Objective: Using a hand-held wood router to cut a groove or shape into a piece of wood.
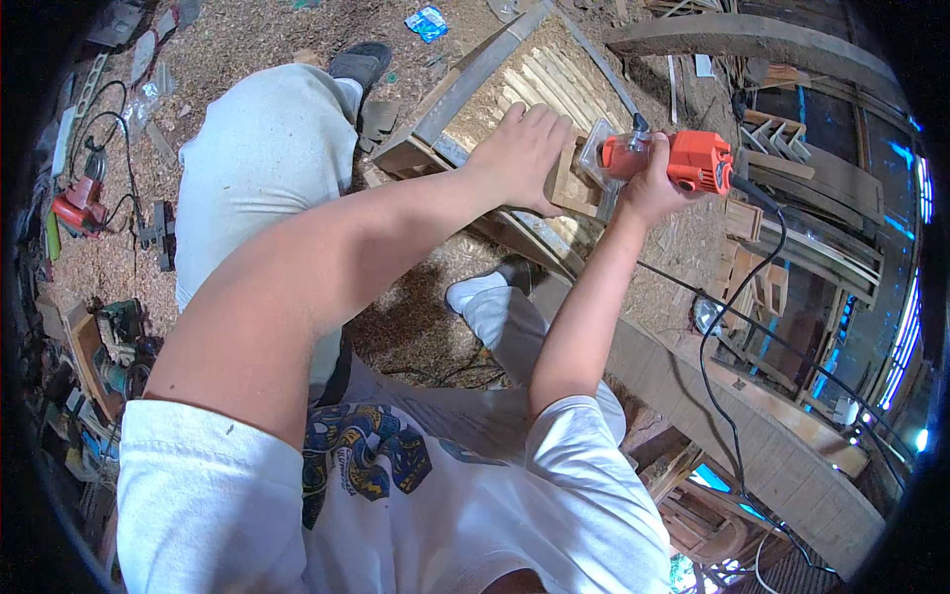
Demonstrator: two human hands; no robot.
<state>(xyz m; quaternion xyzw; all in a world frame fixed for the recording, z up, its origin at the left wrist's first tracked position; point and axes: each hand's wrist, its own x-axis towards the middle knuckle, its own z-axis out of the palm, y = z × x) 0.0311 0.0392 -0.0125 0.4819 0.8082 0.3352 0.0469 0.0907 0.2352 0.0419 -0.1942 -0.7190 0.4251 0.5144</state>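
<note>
My right hand (651, 188) is wrapped round an orange-red trim router (699, 161) with a clear plastic guard (595, 150) at its base. The router lies tilted on its side, its base against the right part of a small light-wood frame (568, 188). At the frame's left edge, my left hand (520, 153) grips it with the thumb on the near side and the fingers on the far side. The frame rests on a low wooden workbench (481, 71) with a raised grey edge. Thin wooden strips (559, 81) lie in the bench beyond my hands. The router's bit is hidden.
A black cord (705, 351) runs from the router past a long plank (737, 431) at the right. Wood pieces (757, 282) are stacked farther right. At the left, a red power tool (81, 206) lies on the shaving-covered floor. A blue wrapper (427, 24) lies far off.
</note>
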